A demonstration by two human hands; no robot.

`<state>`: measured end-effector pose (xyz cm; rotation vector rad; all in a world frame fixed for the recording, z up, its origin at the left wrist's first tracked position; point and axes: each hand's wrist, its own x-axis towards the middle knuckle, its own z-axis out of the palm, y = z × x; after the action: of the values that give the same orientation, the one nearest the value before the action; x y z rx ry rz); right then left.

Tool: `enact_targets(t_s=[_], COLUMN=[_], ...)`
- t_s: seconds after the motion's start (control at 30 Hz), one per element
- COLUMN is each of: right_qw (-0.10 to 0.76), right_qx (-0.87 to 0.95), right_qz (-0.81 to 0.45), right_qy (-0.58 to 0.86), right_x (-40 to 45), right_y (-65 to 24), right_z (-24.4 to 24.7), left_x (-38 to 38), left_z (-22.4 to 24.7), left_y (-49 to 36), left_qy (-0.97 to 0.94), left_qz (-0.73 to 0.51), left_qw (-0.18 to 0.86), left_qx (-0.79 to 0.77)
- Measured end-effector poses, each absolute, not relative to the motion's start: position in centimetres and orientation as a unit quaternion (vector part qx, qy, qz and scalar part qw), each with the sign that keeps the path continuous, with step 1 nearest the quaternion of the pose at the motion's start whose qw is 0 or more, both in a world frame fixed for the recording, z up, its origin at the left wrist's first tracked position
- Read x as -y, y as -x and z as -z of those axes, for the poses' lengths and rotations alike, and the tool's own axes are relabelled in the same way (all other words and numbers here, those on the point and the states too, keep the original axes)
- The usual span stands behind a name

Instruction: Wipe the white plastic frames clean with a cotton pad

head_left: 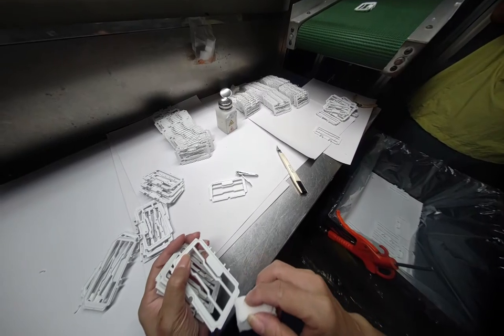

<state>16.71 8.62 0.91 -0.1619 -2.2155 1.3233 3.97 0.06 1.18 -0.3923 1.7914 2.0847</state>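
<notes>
My left hand (173, 294) is wrapped round a stack of white plastic frames (212, 283), thumb on top, at the bottom centre. Just right of it, my right hand (291, 296) pinches a folded white cloth or pad (246, 315), which is close to the lower right corner of the stack; whether they touch I cannot tell. Left of my left hand lie small piles of similar frames (153, 228), (109, 273). Beyond my hands, a single frame (227, 189) lies flat on the white paper (189, 210), beside a small metal tool (247, 174).
Farther back stand a pump-top bottle (226, 115) and rows of stacked frames (268, 97). A cutter knife (291, 169) lies near the metal table edge (271, 231). Right are an orange-handled tool (364, 252) on black plastic, a green conveyor (362, 29) carrying parts, and yellow-green fabric (468, 100).
</notes>
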Motion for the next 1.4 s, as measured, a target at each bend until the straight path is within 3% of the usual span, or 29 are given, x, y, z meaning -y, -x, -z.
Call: enact_targets(t_s=[0.13, 0.23, 0.43, 0.67, 0.87, 1.03, 1.2, 1.3, 1.4], right_qw=[0.306, 0.265, 0.232, 0.28, 0.158, 0.105, 0.127, 0.151, 0.171], right_qx=[0.842, 0.863, 0.851, 0.827, 0.845, 0.916, 0.975, 0.968, 0.935], right_qz=[-0.443, -0.431, -0.461, -0.475, -0.507, -0.361, -0.175, -0.198, -0.301], right_qy=[0.019, -0.001, 0.101, 0.109, 0.068, 0.137, 0.053, 0.041, 0.075], right_x=[-7.2, -7.3, -9.4, -9.2, -9.4, -8.2, -7.5, -8.0, -8.9], right_y=[-15.1, -15.1, -17.1, -16.1, -16.5, -16.0, -14.3, -14.5, -15.3], right_z=[-0.7, -0.7, -1.3, -1.6, -1.9, -1.9, -2.2, -2.1, -2.0], left_x=[-0.2, 0.0, 0.3, 0.4, 0.5, 0.0, -0.5, -0.5, -0.2], left_z=[-1.5, -1.4, -1.1, -1.3, -0.9, -0.9, -1.3, -1.1, -0.5], left_y=[-4.4, -4.3, -3.7, -3.8, -3.8, -4.3, -4.7, -4.4, -3.6], left_qy=[0.126, 0.13, 0.147, 0.153, 0.153, 0.136, 0.149, 0.174, 0.248], left_qz=[-0.705, -0.719, -0.743, -0.739, -0.742, -0.743, -0.739, -0.766, -0.783], left_qw=[0.168, 0.163, 0.166, 0.184, 0.18, 0.178, 0.178, 0.22, 0.302], left_qx=[-0.677, -0.663, -0.632, -0.63, -0.627, -0.63, -0.632, -0.579, -0.484])
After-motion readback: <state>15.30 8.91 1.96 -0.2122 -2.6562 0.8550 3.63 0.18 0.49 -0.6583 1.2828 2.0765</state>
